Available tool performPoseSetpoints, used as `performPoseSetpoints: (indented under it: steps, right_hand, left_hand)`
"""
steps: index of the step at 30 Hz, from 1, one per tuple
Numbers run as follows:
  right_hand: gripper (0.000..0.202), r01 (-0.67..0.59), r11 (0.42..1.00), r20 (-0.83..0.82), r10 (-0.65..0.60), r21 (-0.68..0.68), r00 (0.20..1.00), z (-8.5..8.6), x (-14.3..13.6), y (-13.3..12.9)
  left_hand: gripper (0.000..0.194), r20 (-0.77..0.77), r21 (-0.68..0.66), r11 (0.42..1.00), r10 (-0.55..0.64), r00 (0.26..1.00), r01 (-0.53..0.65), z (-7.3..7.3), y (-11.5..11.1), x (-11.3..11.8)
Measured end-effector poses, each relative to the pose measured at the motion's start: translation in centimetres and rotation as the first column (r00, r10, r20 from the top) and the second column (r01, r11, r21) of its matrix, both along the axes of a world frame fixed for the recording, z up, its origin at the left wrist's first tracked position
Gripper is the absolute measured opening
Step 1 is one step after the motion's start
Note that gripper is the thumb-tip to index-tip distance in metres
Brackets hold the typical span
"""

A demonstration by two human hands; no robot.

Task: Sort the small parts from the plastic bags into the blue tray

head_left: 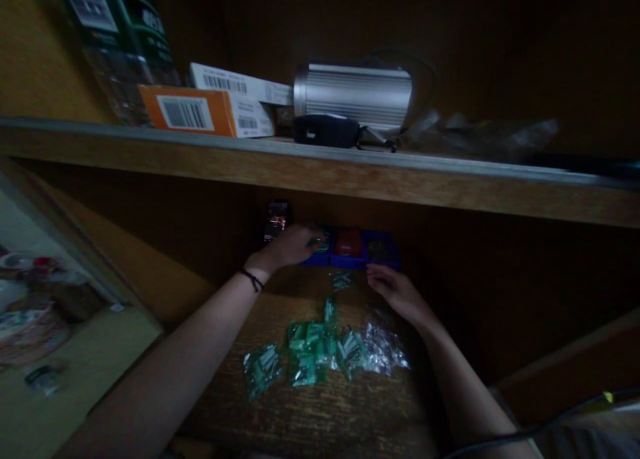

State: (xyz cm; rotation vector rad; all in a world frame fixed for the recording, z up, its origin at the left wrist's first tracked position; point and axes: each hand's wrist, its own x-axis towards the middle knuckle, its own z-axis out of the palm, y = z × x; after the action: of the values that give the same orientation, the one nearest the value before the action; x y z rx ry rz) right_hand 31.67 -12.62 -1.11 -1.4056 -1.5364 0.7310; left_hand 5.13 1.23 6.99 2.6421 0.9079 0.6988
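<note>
My left hand (298, 243) reaches into the left compartment of a row of blue bins (345, 262), its fingers curled down over small green pieces (323, 242); what its fingertips grip is hidden. My right hand (395, 291) is by the front edge of the right bin, fingers pressed together; I cannot make out anything in them. Between the hands a small clear packet of pale pieces (341, 280) lies on the wooden surface (320, 412). Nearer me are a pile of green packets (310, 349), a separate green packet (263, 368) and clear plastic packets (383, 349).
A lit phone (277, 220) leans behind my left hand. The middle bin holds something red (349, 242), the right one dark pieces (379, 250). Overhead, a shelf edge (320, 169) crosses the view, bearing a silver cylinder (355, 92), an orange box (185, 111) and a bottle (120, 46).
</note>
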Motion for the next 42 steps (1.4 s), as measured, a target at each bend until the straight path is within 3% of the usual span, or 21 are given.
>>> performPoseSetpoints:
  steps: [1,3,5,7,11,13,16,21,23,26,29,35,42]
  right_hand:
    - [0.032,0.019,1.0,0.081,-0.021,0.02,0.996,0.3,0.4,-0.3]
    - [0.022,0.006,1.0,0.228,-0.007,0.005,0.974,0.8,1.2,-0.9]
    - [0.015,-0.066,0.994,0.299,0.09,-0.091,0.95,1.1,1.6,-1.4]
    - [0.01,-0.143,0.973,0.315,0.195,-0.179,0.929,1.2,1.7,-1.8]
    - [0.004,-0.195,0.959,0.327,0.255,-0.206,0.91,0.6,1.4,-1.6]
    - [0.008,-0.198,0.958,0.332,0.259,-0.206,0.907,0.2,1.2,-1.4]
    - [0.018,-0.189,0.963,0.332,0.244,-0.19,0.911,0.1,1.3,-1.1]
    - [0.023,-0.037,0.999,0.286,0.043,-0.029,0.957,0.3,1.9,-0.7]
    - [0.025,0.023,0.999,0.282,-0.034,0.043,0.959,0.2,2.3,-0.3]
    - [0.025,0.073,0.984,0.29,-0.117,0.16,0.95,-0.2,2.6,0.3]
    - [0.026,0.082,0.972,0.309,-0.149,0.219,0.939,-0.7,2.7,0.7]
    - [0.025,0.008,0.975,0.367,-0.092,0.224,0.926,-1.1,2.4,0.8]
    - [0.025,-0.033,0.996,0.389,0.0,0.08,0.921,-0.9,1.3,0.1]
  left_hand:
    - [0.021,-0.029,-0.005,0.996,-0.087,0.996,0.087,-0.1,-1.3,-0.2]
    - [0.026,-0.094,-0.149,0.968,-0.219,0.971,0.204,-0.8,-3.9,-0.5]
    - [0.035,-0.139,-0.232,0.968,-0.126,0.982,0.092,-2.0,-6.0,-0.5]
    - [0.041,-0.144,-0.231,0.973,-0.012,0.99,-0.022,-3.2,-7.4,-0.4]
    - [0.028,-0.153,-0.227,0.974,-0.026,0.988,-0.009,-5.0,-8.1,-0.1]
    - [0.022,-0.153,-0.251,0.968,-0.047,0.987,0.007,-5.5,-7.9,-0.2]
    - [0.034,-0.084,-0.318,0.947,-0.075,0.994,0.045,-6.3,-7.1,-0.6]
    - [0.031,0.213,-0.364,0.927,-0.009,0.977,0.088,-7.0,-4.4,-1.6]
    - [0.026,0.36,-0.312,0.95,0.112,0.926,0.007,-6.9,-3.1,-2.2]
    - [0.018,0.497,-0.237,0.947,0.311,0.81,-0.218,-6.6,-1.6,-3.1]
    - [0.015,0.49,-0.169,0.915,0.399,0.775,-0.365,-6.5,-0.9,-3.7]
    - [0.014,0.422,-0.093,0.895,0.432,0.797,-0.436,-7.3,-0.4,-2.7]
    - [0.009,0.468,-0.011,0.848,0.472,0.747,-0.53,-8.3,0.3,-2.2]
